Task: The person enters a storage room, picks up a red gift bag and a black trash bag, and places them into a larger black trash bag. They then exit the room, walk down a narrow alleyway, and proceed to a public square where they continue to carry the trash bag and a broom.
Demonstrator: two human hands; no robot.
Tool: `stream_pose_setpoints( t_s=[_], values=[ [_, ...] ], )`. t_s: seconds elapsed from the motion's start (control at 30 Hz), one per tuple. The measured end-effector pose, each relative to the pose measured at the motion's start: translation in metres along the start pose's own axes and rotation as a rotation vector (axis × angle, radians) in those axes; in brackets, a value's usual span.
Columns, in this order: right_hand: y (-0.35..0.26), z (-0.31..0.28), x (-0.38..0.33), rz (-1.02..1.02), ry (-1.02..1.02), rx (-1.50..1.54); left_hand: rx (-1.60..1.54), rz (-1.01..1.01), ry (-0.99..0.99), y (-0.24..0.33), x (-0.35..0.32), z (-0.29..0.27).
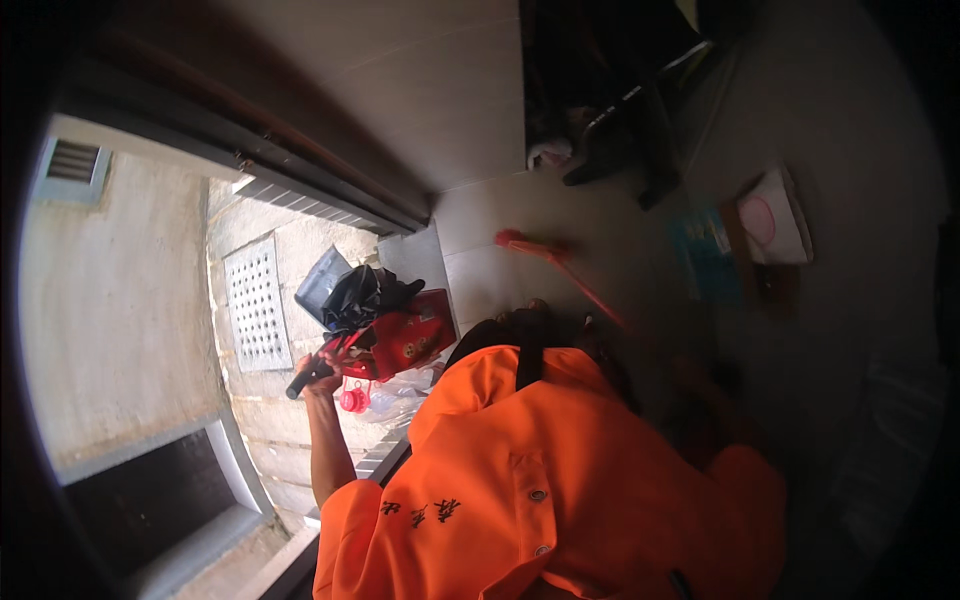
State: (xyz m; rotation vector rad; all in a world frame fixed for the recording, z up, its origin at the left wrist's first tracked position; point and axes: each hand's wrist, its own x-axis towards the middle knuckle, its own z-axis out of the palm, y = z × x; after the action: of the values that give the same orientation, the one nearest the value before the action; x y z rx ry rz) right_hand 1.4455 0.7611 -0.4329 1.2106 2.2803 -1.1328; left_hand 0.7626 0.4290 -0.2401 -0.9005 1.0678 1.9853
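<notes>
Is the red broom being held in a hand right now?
No. The red broom lies on the tiled floor, apart from the left hand, which grips a dark handle.

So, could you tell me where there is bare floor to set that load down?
Bare tiles lie between the door track and the red broom. Outside, pale paving left of the drain grate is free. Around the left hand, dustpan, black bag and red carton crowd together.

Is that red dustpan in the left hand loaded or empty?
Loaded. The red dustpan carries a black crumpled bag heaped on it, with the left hand closed round its dark handle. What lies under the bag cannot be told.
</notes>
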Motion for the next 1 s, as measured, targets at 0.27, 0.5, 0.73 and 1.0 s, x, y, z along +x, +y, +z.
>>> stream_pose_setpoints(
  t_s=[0.27,0.5,0.73,1.0],
  values=[
    [-0.061,-0.068,0.172,-0.244,-0.339,0.15,-0.211,0.28,0.097,-0.014,0.022,-0.031],
    [-0.193,-0.031,0.323,-0.333,-0.388,0.07,-0.492,0.479,0.177,-0.007,0.104,-0.118],
    [-0.396,0.012,0.421,-0.625,-0.263,-0.607,-0.81,0.356,0.306,-0.011,0.174,-0.134],
    [-0.666,0.089,0.474,-1.025,-0.116,-0.999,-1.04,0.355,0.259,0.002,0.216,-0.193]
  ],
)
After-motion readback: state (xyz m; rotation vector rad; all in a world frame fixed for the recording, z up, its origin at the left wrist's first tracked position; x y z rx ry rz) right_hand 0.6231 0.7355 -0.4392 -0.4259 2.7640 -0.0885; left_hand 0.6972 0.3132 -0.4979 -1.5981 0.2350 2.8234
